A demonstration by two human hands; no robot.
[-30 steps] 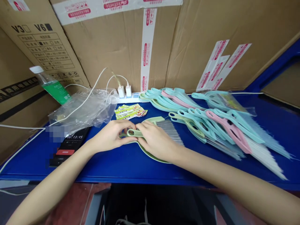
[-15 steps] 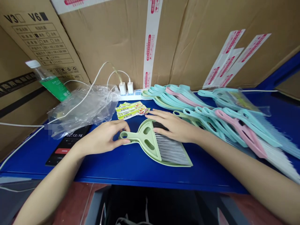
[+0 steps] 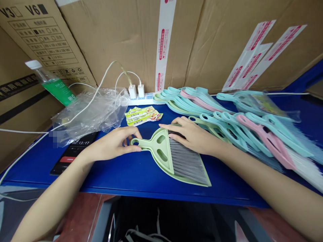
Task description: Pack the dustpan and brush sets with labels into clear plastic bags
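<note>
A light green hand brush (image 3: 160, 148) with grey bristles lies nested in a matching green dustpan (image 3: 205, 178), handle pointing left. My left hand (image 3: 118, 143) pinches the two stacked handles at their looped end, thumb on the near side. At the far edge, my right hand (image 3: 190, 134) is closed on the set, with its thumb over the dark base of the bristles and fingers along the dustpan's rim. Part of the far bristles is hidden under it. Just behind are several yellow-green printed packets (image 3: 142, 116).
Turquoise, green and pink dustpans (image 3: 194, 101) are stacked at the back. Several hand brushes (image 3: 264, 134) lie at right. Left are a crumpled plastic bag (image 3: 88, 111), a phone (image 3: 72, 154), a bottle (image 3: 58, 89) and white cables. A power strip (image 3: 148, 97) sits against cardboard boxes (image 3: 126, 37).
The fingers of my right hand have drawn in and curled at the dustpan's far edge. The set has turned slightly, its wide end swinging nearer. My left hand keeps its pinch.
</note>
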